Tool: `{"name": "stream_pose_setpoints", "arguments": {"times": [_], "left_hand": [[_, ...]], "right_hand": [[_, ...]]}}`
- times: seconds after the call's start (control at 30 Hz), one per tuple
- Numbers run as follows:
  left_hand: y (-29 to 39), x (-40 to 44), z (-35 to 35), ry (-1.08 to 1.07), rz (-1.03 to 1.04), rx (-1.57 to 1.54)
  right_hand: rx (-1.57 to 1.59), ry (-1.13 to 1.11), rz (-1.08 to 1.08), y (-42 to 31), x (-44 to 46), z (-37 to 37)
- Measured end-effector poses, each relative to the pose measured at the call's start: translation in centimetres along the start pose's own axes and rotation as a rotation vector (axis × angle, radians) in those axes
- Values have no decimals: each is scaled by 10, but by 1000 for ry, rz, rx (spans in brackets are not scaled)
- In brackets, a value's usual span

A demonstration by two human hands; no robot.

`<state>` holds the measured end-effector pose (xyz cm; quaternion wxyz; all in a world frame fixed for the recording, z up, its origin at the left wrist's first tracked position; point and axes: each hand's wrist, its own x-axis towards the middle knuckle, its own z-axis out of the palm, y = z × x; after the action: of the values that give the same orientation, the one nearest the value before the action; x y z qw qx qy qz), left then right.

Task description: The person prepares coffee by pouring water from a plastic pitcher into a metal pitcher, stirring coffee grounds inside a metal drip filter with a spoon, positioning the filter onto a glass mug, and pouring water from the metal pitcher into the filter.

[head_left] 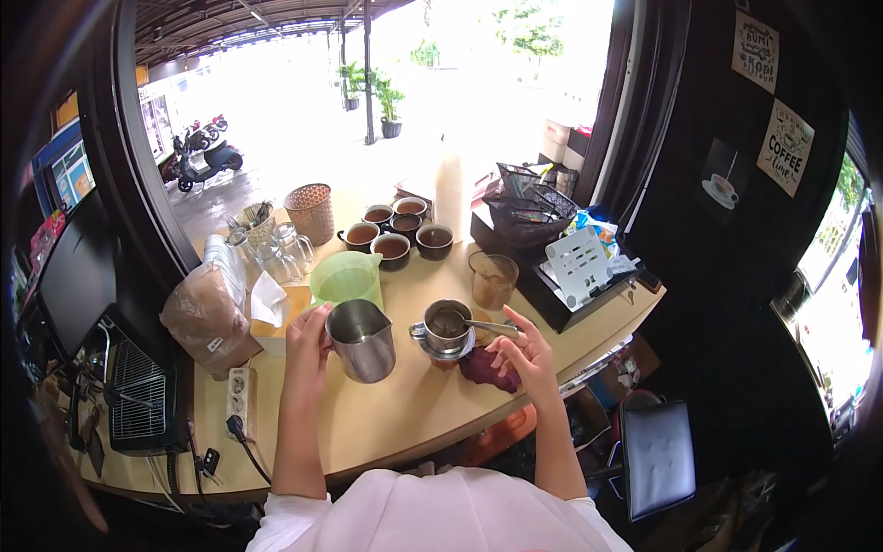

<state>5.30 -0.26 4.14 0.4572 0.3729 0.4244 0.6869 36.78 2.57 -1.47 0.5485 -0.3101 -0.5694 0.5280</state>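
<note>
My left hand (313,333) is closed around the handle of a stainless steel pitcher (368,354), tilted a little above the table. In front of me, a metal coffee drip filter (447,339) sits on top of a glass, with dark liquid inside. A spoon (492,326) leans in the filter, its handle pointing right. My right hand (526,357) is at the end of that handle, fingers apart and loosely curled; whether they touch it is hard to make out. A dark reddish cloth (490,370) lies below the right fingers.
Several dark cups of brown drink (391,247) stand behind a green plastic jug (348,279). Right of the filter is a brownish glass pitcher (494,281). Upturned glasses (285,256), a power strip (237,396) and a black box (561,304) flank the work area.
</note>
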Motion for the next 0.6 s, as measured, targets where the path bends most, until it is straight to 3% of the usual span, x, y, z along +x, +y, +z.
{"name": "stream_pose_setpoints", "arguments": {"times": [0.6], "left_hand": [[10, 57, 53, -180, 90, 40]], "right_hand": [[-123, -1, -91, -12, 13, 1]]}}
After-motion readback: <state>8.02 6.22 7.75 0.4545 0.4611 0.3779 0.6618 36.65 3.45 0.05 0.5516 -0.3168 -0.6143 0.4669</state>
